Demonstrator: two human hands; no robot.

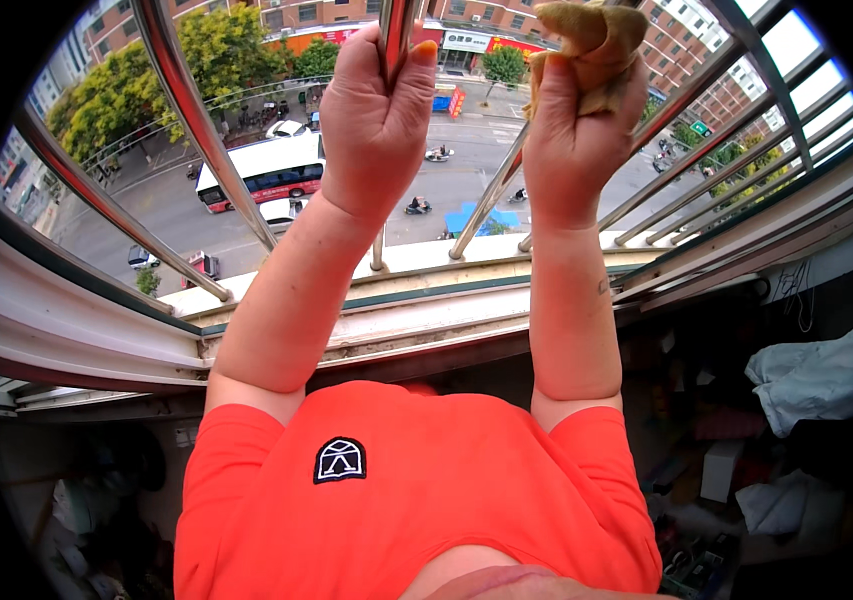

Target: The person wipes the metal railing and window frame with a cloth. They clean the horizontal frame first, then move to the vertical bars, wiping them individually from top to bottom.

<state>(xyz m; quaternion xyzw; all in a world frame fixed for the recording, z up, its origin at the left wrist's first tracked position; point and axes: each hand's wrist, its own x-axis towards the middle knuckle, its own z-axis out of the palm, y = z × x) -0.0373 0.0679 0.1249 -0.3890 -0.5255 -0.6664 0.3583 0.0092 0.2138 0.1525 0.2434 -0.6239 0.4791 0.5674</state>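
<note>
Up at the window grille, my left hand (378, 110) is wrapped tight around a polished steel bar (393, 40), fingers fully curled. My right hand (576, 130) clenches a tan cloth (591, 40) bunched against the next bar (491, 195). I judge the cloth soft and light, easiest gripped wadded; the bars look stiff and slippery.

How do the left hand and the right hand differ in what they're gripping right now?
The left hand is closed bare around a shiny metal window bar, while the right hand clutches a crumpled tan cloth pressed against the neighbouring bar. The left hand's bar shows above its fist; the cloth covers the right hand's fingertips. Both hands are raised at about the same height, fists shut, at the window grille.
</note>
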